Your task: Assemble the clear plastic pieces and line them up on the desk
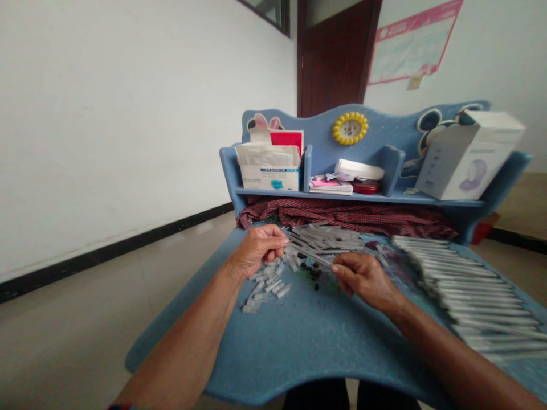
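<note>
A thin, translucent pen barrel (pixel 314 258) slants between my two hands above the blue desk (pixel 273 347). My left hand (pixel 262 247) is closed in a pinch at its far left end. At the near right end, the thumb and fingers of my right hand (pixel 363 279) grip it. Behind it lies a heap of similar clear pen barrels (pixel 329 236). Clear pen caps (pixel 267 285) are scattered below my left hand. Several small black plugs (pixel 316 273) lie between the hands. To the right, gray-looking pens (pixel 478 290) form a long row side by side.
A checked red cloth (pixel 342 215) is bunched along the back of the desk. The shelf (pixel 273 192) above it holds a mask box (pixel 269 171), papers with a red round tin (pixel 366 187), and a tall white box (pixel 468 156). A white wall (pixel 128 114) stands at left.
</note>
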{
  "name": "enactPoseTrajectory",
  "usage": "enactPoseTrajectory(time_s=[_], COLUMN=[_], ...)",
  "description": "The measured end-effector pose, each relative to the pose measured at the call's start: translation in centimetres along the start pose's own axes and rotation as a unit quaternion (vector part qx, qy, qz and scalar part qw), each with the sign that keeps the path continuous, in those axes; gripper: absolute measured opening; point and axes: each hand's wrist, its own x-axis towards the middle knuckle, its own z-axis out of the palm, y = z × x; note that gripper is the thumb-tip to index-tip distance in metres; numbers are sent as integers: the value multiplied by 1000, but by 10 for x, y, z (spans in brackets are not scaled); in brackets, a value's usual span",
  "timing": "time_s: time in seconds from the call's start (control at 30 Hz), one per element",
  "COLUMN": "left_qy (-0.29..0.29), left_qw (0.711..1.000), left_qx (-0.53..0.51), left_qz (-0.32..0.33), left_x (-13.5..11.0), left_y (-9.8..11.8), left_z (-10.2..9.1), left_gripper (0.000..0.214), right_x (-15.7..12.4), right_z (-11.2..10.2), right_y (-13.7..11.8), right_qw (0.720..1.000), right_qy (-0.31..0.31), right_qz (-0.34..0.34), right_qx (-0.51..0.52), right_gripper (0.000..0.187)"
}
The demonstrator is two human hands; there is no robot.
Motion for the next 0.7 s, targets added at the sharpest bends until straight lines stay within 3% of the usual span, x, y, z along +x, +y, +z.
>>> enactPoseTrajectory(time_s=[0.4, 0.7], left_qy=[34, 27], left_qw=[999, 997], left_qx=[20, 76], left_qz=[10, -7], left_x=[-4, 7], left_y=[8, 11], left_z=[12, 11], left_gripper=[19, 19], right_x=[4, 14], right_z=[1, -4], right_y=[6, -8], right_qw=[999, 962], right_qy=[-6, 15], right_qz=[-22, -46], right_qx=[-38, -270], right_gripper=[27, 21])
